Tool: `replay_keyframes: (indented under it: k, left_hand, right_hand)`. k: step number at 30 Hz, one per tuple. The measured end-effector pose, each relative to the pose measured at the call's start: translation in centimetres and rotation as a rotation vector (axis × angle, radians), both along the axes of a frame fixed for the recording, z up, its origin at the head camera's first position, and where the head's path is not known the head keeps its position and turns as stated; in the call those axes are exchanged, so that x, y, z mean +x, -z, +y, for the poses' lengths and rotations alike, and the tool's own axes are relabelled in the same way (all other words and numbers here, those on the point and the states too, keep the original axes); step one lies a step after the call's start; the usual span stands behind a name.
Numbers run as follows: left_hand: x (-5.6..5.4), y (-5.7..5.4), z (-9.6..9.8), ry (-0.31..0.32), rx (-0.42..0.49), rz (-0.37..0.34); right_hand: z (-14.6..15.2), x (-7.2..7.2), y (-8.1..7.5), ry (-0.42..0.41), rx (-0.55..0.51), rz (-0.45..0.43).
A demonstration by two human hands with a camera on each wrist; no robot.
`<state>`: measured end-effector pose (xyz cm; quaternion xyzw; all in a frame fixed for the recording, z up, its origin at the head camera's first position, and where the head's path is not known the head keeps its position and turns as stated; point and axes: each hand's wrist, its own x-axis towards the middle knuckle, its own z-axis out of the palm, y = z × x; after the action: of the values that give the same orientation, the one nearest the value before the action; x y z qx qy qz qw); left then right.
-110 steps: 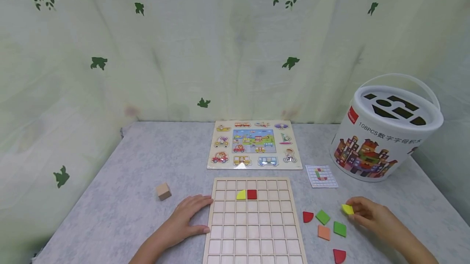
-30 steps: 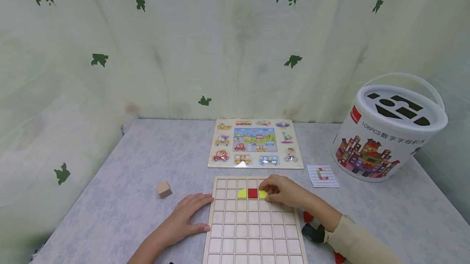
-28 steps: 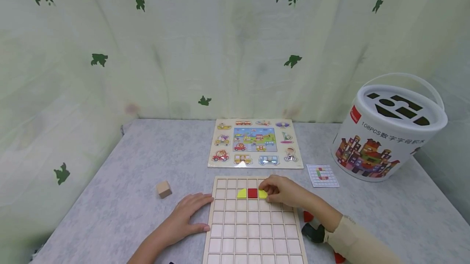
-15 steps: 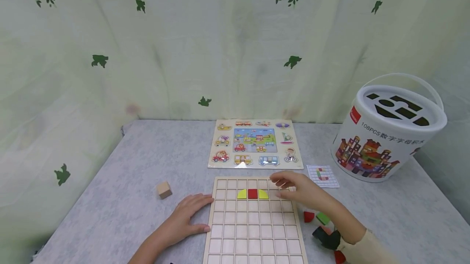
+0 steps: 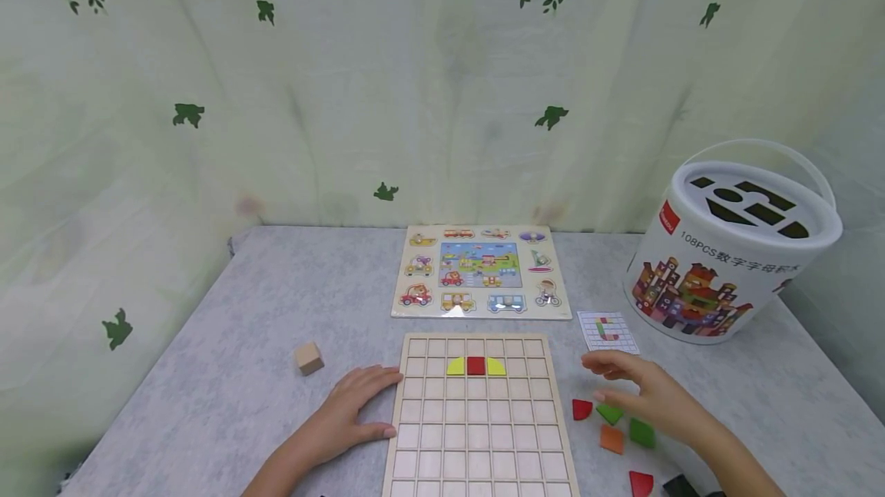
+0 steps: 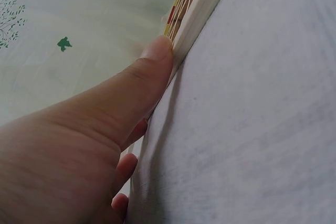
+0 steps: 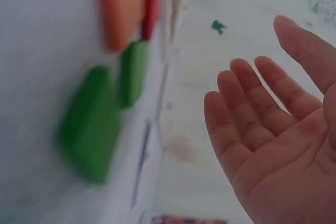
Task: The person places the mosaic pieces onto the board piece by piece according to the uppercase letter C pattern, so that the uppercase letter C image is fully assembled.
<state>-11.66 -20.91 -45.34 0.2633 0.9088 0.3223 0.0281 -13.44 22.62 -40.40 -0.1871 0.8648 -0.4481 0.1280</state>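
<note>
A wooden grid board (image 5: pixel 477 412) lies on the table in the head view. In its second row sit a yellow quarter-round tile (image 5: pixel 455 366), a red square tile (image 5: pixel 475 366) and another yellow quarter-round tile (image 5: pixel 495 366), side by side. My left hand (image 5: pixel 349 409) rests at the board's left edge, its thumb touching the rim in the left wrist view. My right hand (image 5: pixel 650 389) hovers over the loose tiles, fingers relaxed and holding nothing. Near it lie two green tiles (image 5: pixel 642 433), an orange square tile (image 5: pixel 611 439) and two red quarter-round tiles (image 5: pixel 582 409).
A pattern card (image 5: pixel 608 332) lies right of the board. Behind it stands a white bucket (image 5: pixel 726 251) with a slotted lid. A vehicle picture puzzle (image 5: pixel 480 272) lies behind the board. At left sits a small wooden cube (image 5: pixel 308 359).
My right hand brought the second yellow tile from the right to the board, set it beside the red square and let go. It then moved back right over the loose tiles. My left hand stayed.
</note>
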Motion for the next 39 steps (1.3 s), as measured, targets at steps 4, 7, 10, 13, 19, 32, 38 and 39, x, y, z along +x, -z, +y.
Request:
replay_keyframes:
  k: [4, 7, 10, 13, 19, 32, 38, 39]
  left_hand:
    - [0.0, 0.1, 0.0, -0.005, -0.004, -0.002]
    - [0.0, 0.1, 0.0, -0.007, -0.003, -0.004]
    - [0.0, 0.1, 0.0, -0.005, -0.002, 0.001]
    - [-0.1, 0.1, 0.0, -0.003, -0.004, 0.007]
    - [-0.1, 0.0, 0.0, -0.009, -0.009, -0.013]
    - [-0.1, 0.1, 0.0, -0.007, -0.002, -0.016]
    - [0.0, 0.0, 0.0, -0.012, 0.005, -0.033]
    - [0.0, 0.0, 0.0, -0.013, 0.005, -0.032]
  right_hand:
    - [1.7, 0.3, 1.3, -0.012, 0.014, -0.062]
    - [2.5, 0.5, 2.1, -0.050, 0.020, -0.128]
    - [3.0, 0.6, 2.6, -0.090, 0.018, -0.164]
    - [3.2, 0.7, 2.9, -0.120, 0.034, -0.121]
    - [2.9, 0.7, 3.0, -0.111, 0.110, -0.020]
    - [1.7, 0.4, 2.6, 0.054, 0.127, -0.042]
    - [0.8, 0.4, 1.2, 0.027, 0.078, 0.059]
    - [0.5, 0.4, 1.0, 0.020, 0.069, 0.079]
